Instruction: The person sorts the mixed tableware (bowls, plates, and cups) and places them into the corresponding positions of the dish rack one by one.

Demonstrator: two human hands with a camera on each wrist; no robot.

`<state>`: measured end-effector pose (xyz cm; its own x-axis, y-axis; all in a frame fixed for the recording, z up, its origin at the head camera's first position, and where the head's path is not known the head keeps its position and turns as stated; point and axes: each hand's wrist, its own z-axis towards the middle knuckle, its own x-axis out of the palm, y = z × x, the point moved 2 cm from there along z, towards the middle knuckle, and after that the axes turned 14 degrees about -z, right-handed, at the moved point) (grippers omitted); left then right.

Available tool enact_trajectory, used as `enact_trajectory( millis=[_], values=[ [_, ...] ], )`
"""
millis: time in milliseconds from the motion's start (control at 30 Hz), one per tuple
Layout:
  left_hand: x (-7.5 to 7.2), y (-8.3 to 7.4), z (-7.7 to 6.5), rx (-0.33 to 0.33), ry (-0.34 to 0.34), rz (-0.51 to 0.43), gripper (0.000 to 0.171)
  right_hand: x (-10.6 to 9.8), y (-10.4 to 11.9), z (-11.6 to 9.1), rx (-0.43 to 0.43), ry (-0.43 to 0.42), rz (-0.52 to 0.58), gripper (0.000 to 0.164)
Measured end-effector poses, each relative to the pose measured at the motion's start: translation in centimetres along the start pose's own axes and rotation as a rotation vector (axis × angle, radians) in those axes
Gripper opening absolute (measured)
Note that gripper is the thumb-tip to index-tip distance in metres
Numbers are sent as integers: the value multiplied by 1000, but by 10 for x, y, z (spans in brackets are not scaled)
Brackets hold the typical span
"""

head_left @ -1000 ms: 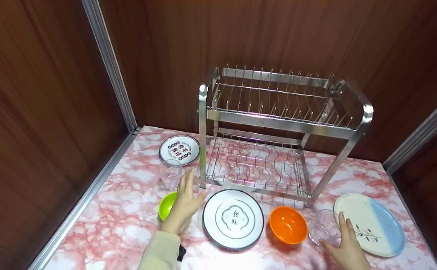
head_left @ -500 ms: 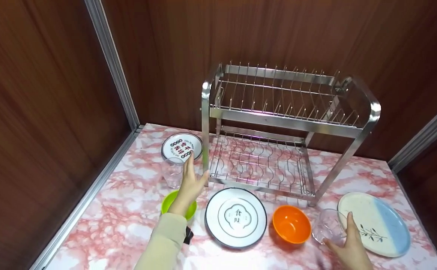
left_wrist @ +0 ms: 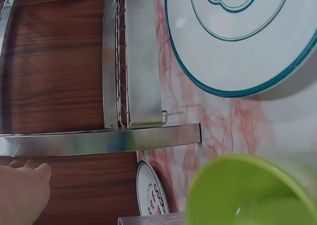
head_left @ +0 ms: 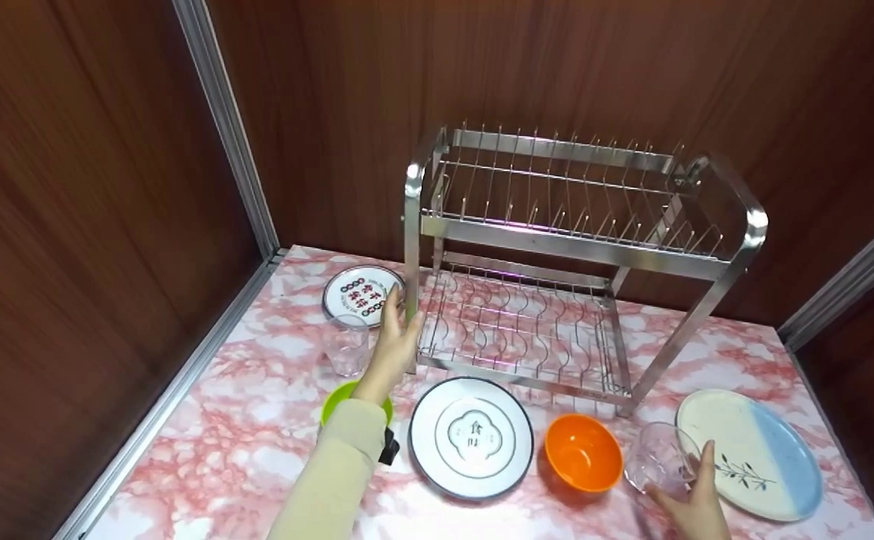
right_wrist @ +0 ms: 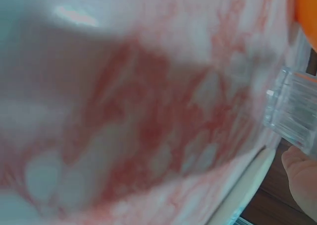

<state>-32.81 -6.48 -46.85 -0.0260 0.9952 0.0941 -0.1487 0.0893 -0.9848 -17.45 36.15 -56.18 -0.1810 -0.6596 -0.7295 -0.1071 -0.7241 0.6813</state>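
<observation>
My left hand (head_left: 394,343) is beside the left front post of the metal dish rack (head_left: 575,244), fingers pointing toward the back and thumb spread at the post. Its forearm crosses above a lime-green bowl (left_wrist: 237,195). A clear glass (head_left: 346,352) and a small plate (head_left: 354,292) with red lettering are just left of this hand. At the right, my right hand (head_left: 695,499) holds another clear glass (head_left: 654,457) from its right side, thumb low on the near side and a finger along the far right. In the right wrist view, the thumb meets the glass (right_wrist: 297,111).
A white plate with a dark rim (head_left: 444,465) lies in front of the rack. Right of it stands an orange bowl (head_left: 583,454). An oval cream-and-blue plate (head_left: 778,457) lies beyond the right hand. Brown panels (head_left: 346,150) enclose the marbled tabletop (head_left: 211,442).
My left hand has moved from above the green bowl toward the back, up to the rack's left post. The right hand has closed in around the right-hand glass. The head view has shifted slightly.
</observation>
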Motion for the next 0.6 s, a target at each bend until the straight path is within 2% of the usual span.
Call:
enact_trajectory(
  millis=[233, 367, 600],
  values=[
    [7, 1, 9, 46, 7, 2, 60, 10, -8, 1, 183, 39, 199, 120],
    [8, 3, 12, 50, -7, 6, 58, 14, -14, 3, 245, 70, 331, 120],
    [12, 6, 18, 76, -3, -65, 54, 23, -20, 6, 284, 106, 358, 116]
  ],
)
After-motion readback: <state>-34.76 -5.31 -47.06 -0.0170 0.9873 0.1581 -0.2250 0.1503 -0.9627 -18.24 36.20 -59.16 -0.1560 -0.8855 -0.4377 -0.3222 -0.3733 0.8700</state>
